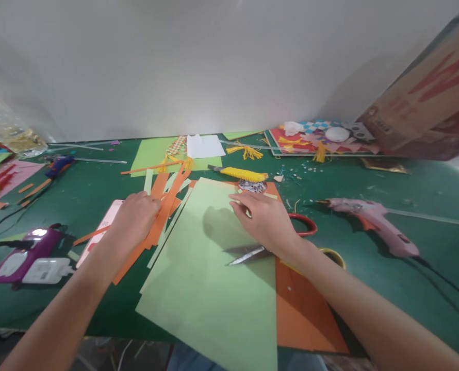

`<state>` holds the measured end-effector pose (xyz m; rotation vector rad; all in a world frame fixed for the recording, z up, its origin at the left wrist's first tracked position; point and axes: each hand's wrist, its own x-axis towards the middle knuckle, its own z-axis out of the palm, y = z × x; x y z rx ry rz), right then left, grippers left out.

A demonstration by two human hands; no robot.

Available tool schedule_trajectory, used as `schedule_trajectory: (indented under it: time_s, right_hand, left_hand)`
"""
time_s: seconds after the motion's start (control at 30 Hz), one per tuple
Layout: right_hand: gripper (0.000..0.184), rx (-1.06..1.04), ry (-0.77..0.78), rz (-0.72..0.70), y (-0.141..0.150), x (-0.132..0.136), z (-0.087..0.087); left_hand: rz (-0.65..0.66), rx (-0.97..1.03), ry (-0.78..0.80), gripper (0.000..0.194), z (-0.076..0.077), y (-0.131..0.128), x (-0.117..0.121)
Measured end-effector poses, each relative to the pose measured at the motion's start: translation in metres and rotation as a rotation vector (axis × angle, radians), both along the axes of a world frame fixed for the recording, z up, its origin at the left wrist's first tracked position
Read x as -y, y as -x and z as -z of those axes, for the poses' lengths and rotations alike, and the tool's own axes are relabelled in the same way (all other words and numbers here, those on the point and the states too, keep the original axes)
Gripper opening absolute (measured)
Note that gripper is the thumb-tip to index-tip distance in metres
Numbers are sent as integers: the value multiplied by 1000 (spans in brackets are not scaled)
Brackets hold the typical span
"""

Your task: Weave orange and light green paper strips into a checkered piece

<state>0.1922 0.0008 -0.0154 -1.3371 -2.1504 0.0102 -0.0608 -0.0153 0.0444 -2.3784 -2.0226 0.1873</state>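
Observation:
My left hand (138,219), fingers curled, grips at the edge of a bundle of orange paper strips (169,198); its fingertips are partly hidden. Over a stack of light green paper sheets (210,288), my right hand (266,219) is raised with thumb and forefinger pinched. Whatever that pinch may hold is too small to make out. Scissors (248,255) lie on the sheets beneath the right wrist, blades to the left and a red handle showing on the right. Orange paper (307,314) sticks out from under the green stack. A phone (104,226) lies partly behind my left forearm.
A pink glue gun (369,214) lies at right, its cord trailing off. A yellow-handled cutter (245,174) and yellow tassels (247,152) lie beyond the sheets. A roll of tape (333,256) is by my right forearm. A purple device (28,252) with cables sits at left.

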Motion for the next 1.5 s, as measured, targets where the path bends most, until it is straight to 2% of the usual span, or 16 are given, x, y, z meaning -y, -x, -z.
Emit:
schedule_trajectory:
  time_s: [0.1,0.3,0.47,0.57,0.67,0.8,0.87,0.93,1.0,1.07,1.1,1.17,1.23,1.37,1.5]
  right_hand:
    - [27,2,13,-2,0,0,-1]
    - [28,4,33,-20,0,2,-3]
    - [28,-1,36,-26,0,3,-5]
    - [27,-41,53,-24,0,3,-6]
    - [25,-186,152,-73,2,4,-11]
    - [23,-436,514,-398,5,9,-24]
    - [24,-505,715,-511,6,11,-29]
    - [27,-564,870,-525,6,13,-32]
    - [31,-649,952,-497,7,14,-33]
    - [35,-787,962,-472,7,13,-33]
    - [36,-871,959,-454,7,13,-32]
    - [38,-1038,961,-414,6,10,-32]
    - [40,-1163,968,-367,5,8,-32]
    - [42,-1276,960,-285,3,4,-34]
    - [43,-1271,973,-274,4,3,-36]
  left_hand:
    - [36,-163,11,25,-3,-4,0]
    - [32,-242,22,27,-4,-9,-2]
    - [-16,-130,-50,29,-4,-6,-3]
    - [-94,-21,-124,31,-11,-9,2]
    - [-153,485,-196,25,-19,-27,11]
    - [-67,1047,-105,17,-14,-65,20]
    - [-27,1212,-43,18,-5,-82,21]
    - [24,1284,-43,17,2,-92,18]
    - [27,1305,-49,18,5,-93,10]
    - [-27,1238,-39,22,3,-85,-7]
    - [-53,1163,-94,23,1,-77,-19]
    - [-104,864,-247,26,-2,-56,-48]
    - [-127,430,-268,34,-3,-33,-80]
    - [-123,238,-189,36,4,-5,-128]
    - [-90,134,-158,29,16,-1,-145]
